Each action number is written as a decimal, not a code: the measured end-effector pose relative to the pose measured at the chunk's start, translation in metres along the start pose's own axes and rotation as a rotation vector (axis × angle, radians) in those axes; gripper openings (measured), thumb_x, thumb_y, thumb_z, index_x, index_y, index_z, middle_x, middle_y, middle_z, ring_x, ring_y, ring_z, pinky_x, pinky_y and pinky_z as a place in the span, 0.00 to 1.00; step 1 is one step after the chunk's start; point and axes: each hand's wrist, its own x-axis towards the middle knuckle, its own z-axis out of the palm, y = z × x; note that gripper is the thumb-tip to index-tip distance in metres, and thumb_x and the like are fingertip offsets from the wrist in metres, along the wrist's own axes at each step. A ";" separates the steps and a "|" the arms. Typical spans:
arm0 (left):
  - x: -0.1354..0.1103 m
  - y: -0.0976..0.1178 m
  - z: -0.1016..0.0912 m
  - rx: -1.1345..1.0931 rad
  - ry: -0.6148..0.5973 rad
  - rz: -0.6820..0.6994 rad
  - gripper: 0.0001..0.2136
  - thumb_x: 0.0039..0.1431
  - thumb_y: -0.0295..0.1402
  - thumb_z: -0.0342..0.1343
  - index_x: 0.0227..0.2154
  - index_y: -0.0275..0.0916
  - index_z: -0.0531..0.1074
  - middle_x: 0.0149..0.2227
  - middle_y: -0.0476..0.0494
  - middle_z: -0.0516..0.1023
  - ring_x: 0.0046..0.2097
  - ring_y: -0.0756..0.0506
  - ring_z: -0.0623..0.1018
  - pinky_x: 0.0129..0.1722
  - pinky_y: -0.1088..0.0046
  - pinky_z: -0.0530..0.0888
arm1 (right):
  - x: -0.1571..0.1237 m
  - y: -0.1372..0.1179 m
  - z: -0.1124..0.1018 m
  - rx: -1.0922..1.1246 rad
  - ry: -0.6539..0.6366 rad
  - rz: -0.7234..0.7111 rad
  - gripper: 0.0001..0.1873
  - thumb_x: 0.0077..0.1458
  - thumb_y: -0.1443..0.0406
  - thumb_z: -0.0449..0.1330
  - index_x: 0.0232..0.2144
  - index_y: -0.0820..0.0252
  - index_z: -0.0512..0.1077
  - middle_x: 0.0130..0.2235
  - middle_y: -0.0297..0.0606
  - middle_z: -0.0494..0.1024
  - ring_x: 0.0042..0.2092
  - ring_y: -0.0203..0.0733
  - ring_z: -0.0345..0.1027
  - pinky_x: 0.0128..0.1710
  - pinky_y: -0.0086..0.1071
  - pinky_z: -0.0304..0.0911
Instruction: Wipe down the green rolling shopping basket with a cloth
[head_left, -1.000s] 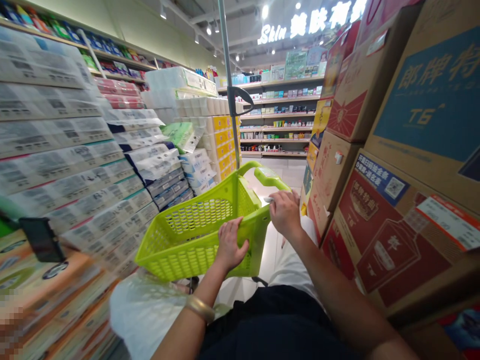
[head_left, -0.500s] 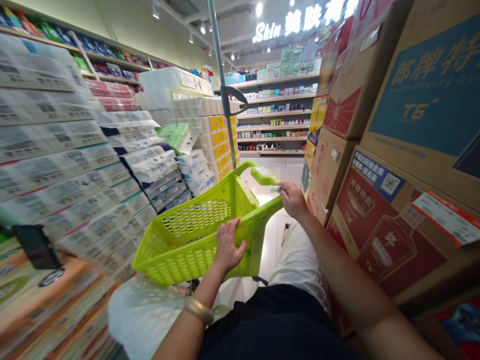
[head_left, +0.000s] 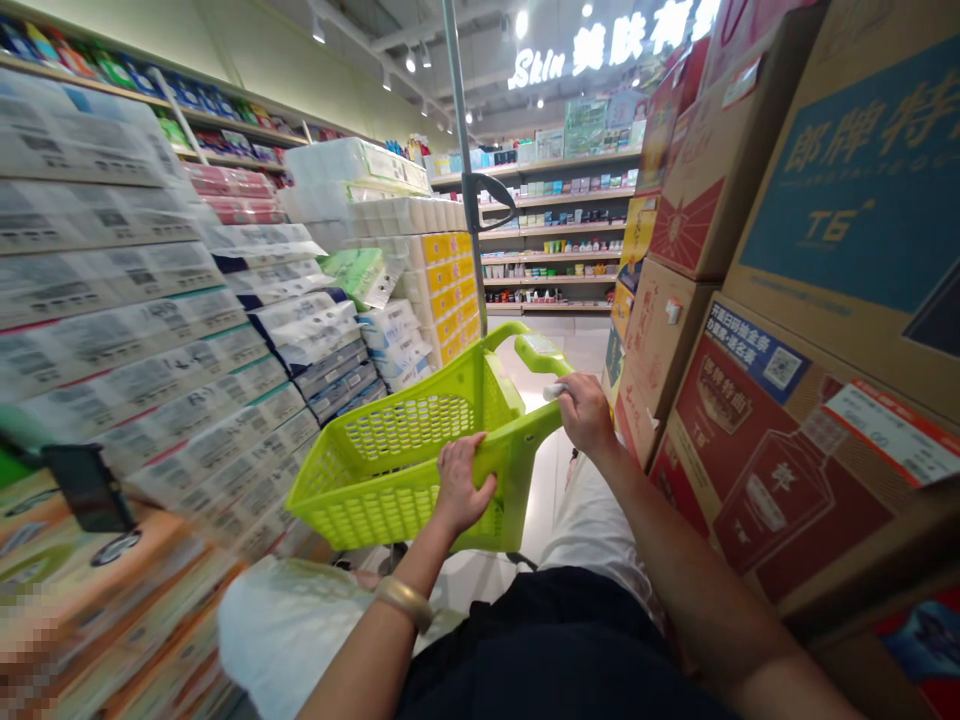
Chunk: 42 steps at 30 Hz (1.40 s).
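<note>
A lime-green plastic shopping cart (head_left: 375, 505) with perforated walls stands slanted in front of me; the part of its basket that shows holds nothing visible. My left hand (head_left: 463, 482) is closed over the cart's near rim, its fingers hooked over the top edge. Farther up, my right hand (head_left: 587, 412) wraps round the near end of the cart's handle, with something small and white at its fingers that I cannot make out. A grey pole (head_left: 465, 150) with a dark hook-shaped grip rises behind the cart.
Stacked packs of tissue (head_left: 135, 260) line the left side. Cardboard cartons (head_left: 795, 440) are piled close on my right. A dark device on a stand (head_left: 90, 488) is at the lower left. Shelves of small goods (head_left: 555, 230) stand across the back, beyond the pale floor.
The cart has shifted slightly to the right in view, with both hands still on it. The pole and the stacks on the left also appear farther right.
</note>
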 end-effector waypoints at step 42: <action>0.010 0.006 0.018 0.022 -0.036 -0.018 0.22 0.53 0.39 0.51 0.50 0.40 0.62 0.43 0.42 0.67 0.47 0.39 0.66 0.53 0.53 0.59 | -0.015 -0.014 -0.018 -0.115 0.086 0.061 0.10 0.51 0.70 0.49 0.29 0.57 0.70 0.32 0.39 0.73 0.40 0.47 0.63 0.43 0.39 0.60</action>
